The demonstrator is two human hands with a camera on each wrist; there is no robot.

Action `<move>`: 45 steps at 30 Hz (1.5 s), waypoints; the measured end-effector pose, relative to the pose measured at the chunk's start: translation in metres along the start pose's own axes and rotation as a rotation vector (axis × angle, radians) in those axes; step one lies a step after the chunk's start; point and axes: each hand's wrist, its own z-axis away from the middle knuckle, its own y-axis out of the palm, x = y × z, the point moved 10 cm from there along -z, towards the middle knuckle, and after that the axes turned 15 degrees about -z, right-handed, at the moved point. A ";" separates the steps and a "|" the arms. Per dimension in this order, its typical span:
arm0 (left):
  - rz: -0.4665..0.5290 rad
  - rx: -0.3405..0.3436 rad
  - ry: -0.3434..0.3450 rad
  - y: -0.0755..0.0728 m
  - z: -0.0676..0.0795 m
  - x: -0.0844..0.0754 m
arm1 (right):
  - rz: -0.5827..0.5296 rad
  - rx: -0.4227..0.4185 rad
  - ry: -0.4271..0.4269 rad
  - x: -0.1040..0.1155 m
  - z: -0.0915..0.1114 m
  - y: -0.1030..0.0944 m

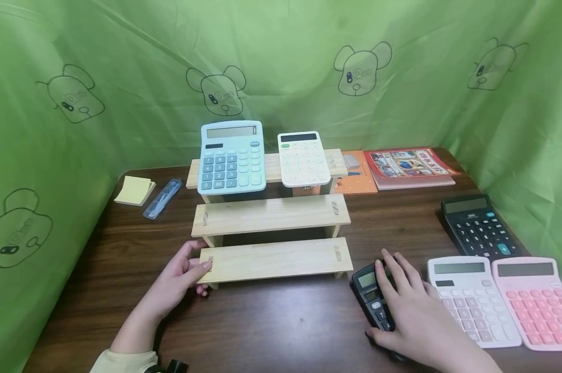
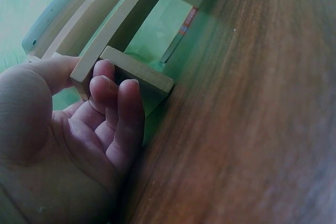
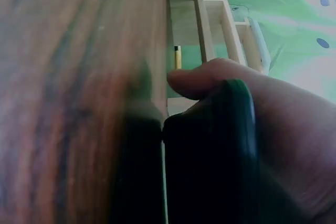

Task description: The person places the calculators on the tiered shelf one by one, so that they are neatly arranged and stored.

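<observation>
A three-step wooden stand (image 1: 275,260) sits mid-table. My left hand (image 1: 178,277) grips the left end of its lowest step, thumb on top and fingers curled beneath, as the left wrist view shows at the board's end (image 2: 97,59). On the top step lean a blue calculator (image 1: 232,158) and a smaller white calculator (image 1: 304,160). My right hand (image 1: 413,311) holds a black calculator (image 1: 373,295) at the stand's lower right, thumb at its near edge and fingers across its far right side. In the right wrist view, the calculator's dark body (image 3: 210,156) lies beside the thumb.
To the right lie another black calculator (image 1: 479,228), a white-and-lilac calculator (image 1: 472,300) and a pink calculator (image 1: 537,305). Books (image 1: 411,166) and an orange booklet (image 1: 357,173) are at the back right. Yellow sticky notes (image 1: 134,190) and a blue case (image 1: 163,199) lie left. Green curtain (image 1: 290,62) surrounds the table.
</observation>
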 end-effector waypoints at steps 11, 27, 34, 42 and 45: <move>0.002 0.007 0.002 0.002 -0.001 0.000 | -0.113 -0.093 0.084 -0.008 -0.004 -0.024; 0.001 -0.001 -0.009 0.000 0.000 0.001 | -0.219 -0.411 -0.107 0.020 -0.021 -0.080; 0.004 -0.005 -0.003 -0.001 0.001 0.002 | -0.201 -0.430 -0.161 0.044 -0.041 -0.094; 0.017 0.001 0.011 -0.001 0.001 0.001 | -0.221 -0.462 -0.188 0.053 -0.064 -0.104; 0.019 0.007 0.016 0.000 0.000 0.001 | -0.221 -0.455 -0.201 0.059 -0.071 -0.106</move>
